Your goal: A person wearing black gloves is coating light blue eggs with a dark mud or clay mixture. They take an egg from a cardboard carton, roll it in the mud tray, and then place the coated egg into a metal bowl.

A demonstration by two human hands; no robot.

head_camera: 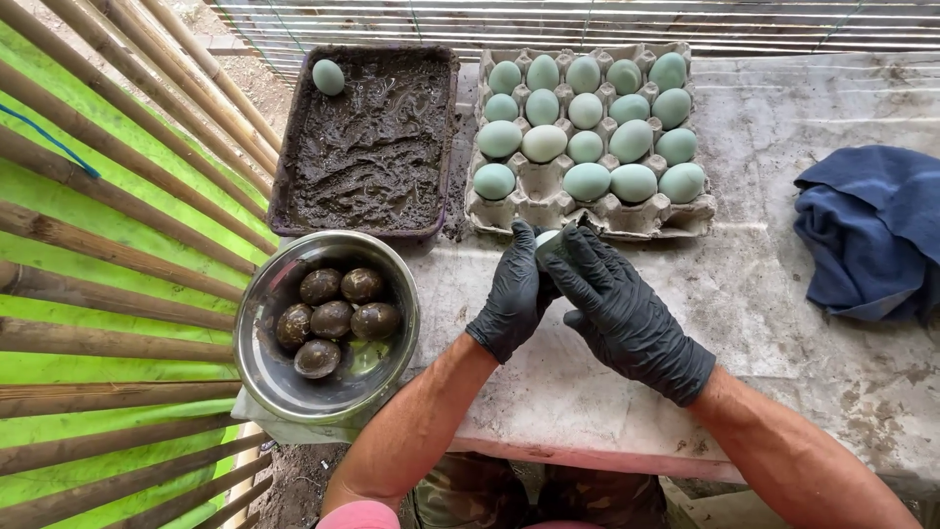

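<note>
Bare forearms came up from the bottom of the frame, and both hands wore black gloves. They met in the middle of the picture, just below the egg carton.

Biggest of all was the grey, stained worktop (pixel 783 323). On it, at upper middle, sat a dark tray (pixel 284 167) full of wet black mud, with one clean pale green egg (pixel 328 76) lying in its upper left corner. Right of the tray lay the egg carton (pixel 539 196), holding many pale green eggs, with a few cups empty. A blue cloth (pixel 867 230) lay crumpled at the right edge. At lower left stood a metal bowl (pixel 257 353) with six mud-covered eggs (pixel 333 318) inside.

The left hand (pixel 514 299) was curled shut around one small pale egg (pixel 545 240), which peeked out at the top of the glove. The right hand (pixel 627 313) lay over it, its fingers (pixel 587 257) closed on the same egg from the right side. So both grips were closed on that one egg, held in the air above the worktop.

It looked like the egg had just been picked from the carton and was still clean. The next move probably called for a soft, steady hold, so the shell would not crack on its way to the mud tray.
</note>
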